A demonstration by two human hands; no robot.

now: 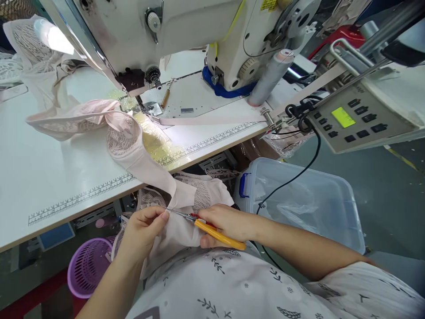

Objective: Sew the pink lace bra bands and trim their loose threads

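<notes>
Head view: ruler tape along sewing table, numerals too small to read. Yellow-handled scissors off table's near edge, long axis slanting, blades leftward; right hand curled round handles. Left hand: thumb and forefinger pinched on pale pink bra, trailing across table.

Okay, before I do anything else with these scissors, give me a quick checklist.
1. Scissors in grip: ok, in the right hand.
2. Left fingertips clear of the blades: not ok, the left hand pinches right beside the tips.
3. What the left fingertips pinch: cannot tell, too small and partly hidden.
4. Pale pink lace garment kept together on the table: not ok, part hangs over the front edge.
5. Wooden-handled tool put away: not ok, it lies loose on the sewing machine's bed.
6. Sewing machine stopped: cannot tell, though the control panel's display is lit.
</notes>
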